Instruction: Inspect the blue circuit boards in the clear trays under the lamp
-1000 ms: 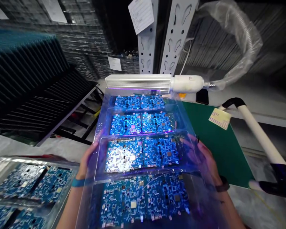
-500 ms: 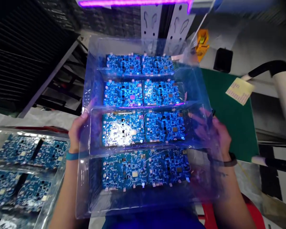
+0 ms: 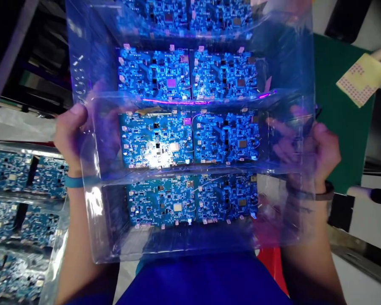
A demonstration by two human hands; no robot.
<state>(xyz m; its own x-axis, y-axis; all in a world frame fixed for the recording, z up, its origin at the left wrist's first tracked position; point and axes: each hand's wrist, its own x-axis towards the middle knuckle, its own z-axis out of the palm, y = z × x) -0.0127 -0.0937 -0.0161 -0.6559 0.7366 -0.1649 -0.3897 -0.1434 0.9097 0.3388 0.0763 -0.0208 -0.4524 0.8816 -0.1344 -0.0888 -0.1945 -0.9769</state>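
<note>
A clear plastic tray (image 3: 190,250) is held up in front of my body, one hand on each side. Several blue circuit boards (image 3: 222,74) lie in its compartments, two side by side in each row; the top row is cut off by the frame. My left hand (image 3: 71,131) grips the left edge, thumb on the rim and fingers behind the wall. On the right edge, my right hand (image 3: 327,150) does the same, its fingers showing through the plastic. A bright glare covers part of one board in the middle left.
At the lower left is another clear tray (image 3: 59,254) with more circuit boards. To the right are a green mat (image 3: 333,127) and a yellow note with printed marks (image 3: 360,80). A red seat (image 3: 273,264) shows below the held tray.
The tray and both hands now look larger and sit higher in view, the top row of boards partly out of frame. The pink-lit bar at the top has left the picture.
</note>
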